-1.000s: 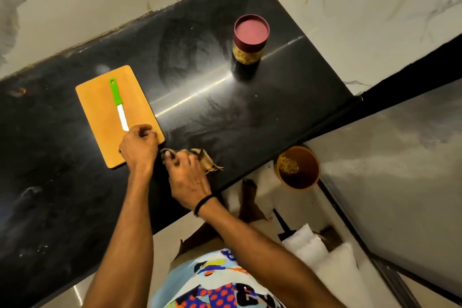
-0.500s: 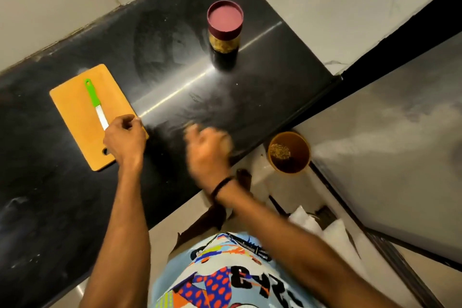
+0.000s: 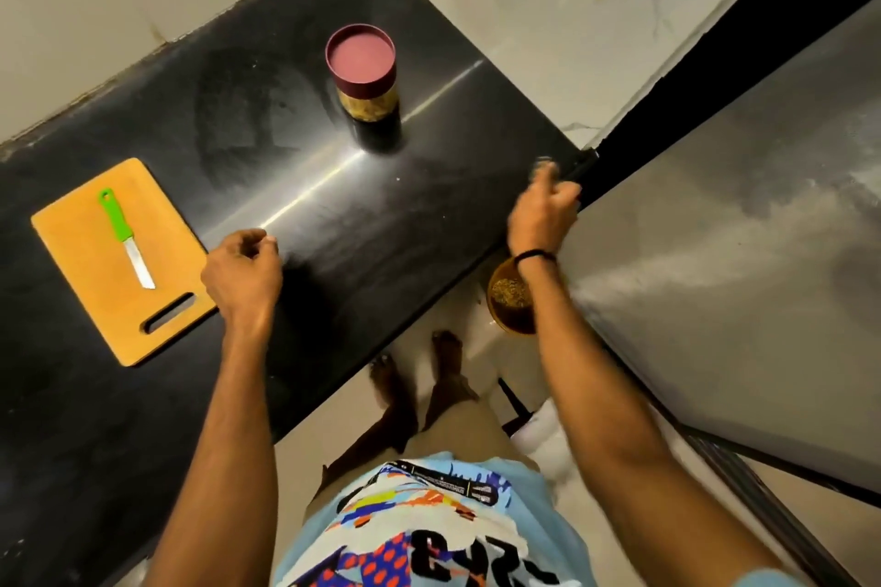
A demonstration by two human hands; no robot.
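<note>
Fingers of the right hand are curling round a small blurred scrap at the tabletop edge, above the brown bin on the floor. The left hand is hanging loosely curled, empty. Seemingly binning: next, lowering and releasing over it.

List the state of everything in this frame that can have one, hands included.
jar: upright, maroon lid on.
cutting board: flat on the counter, bearing the knife.
knife: lying on the board, unheld.
bin: on the floor, uncovered, scraps inside.
left hand: loosely curled, holding nothing.
right hand: blurred at the counter's edge; grip unclear.
</note>
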